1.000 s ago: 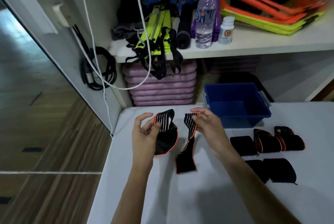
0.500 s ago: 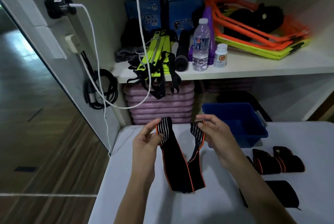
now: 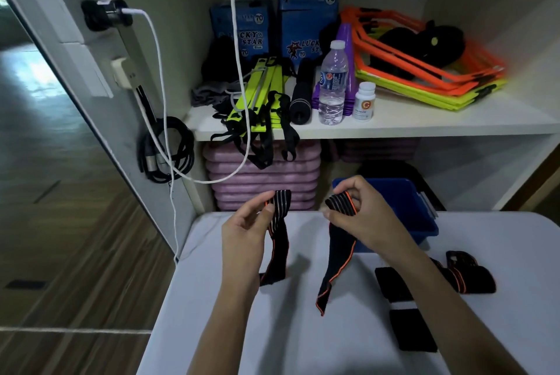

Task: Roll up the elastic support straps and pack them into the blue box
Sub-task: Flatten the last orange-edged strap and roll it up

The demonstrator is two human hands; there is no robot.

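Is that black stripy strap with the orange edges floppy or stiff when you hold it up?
Probably floppy: each strap hangs limp and twisted from where the right hand and left hand pinch the tops. It looks light, since fingertips alone hold it. It likely won't slide or roll away; the lower ends lie slumped on the white table.

Single head view (wide-angle), facing forward-down, seemingly close above table (image 3: 272,344)

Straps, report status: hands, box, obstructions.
Left hand and right hand each pinch a hanging strap. Blue box behind right hand, none visible inside. Other straps on table. Path clear.
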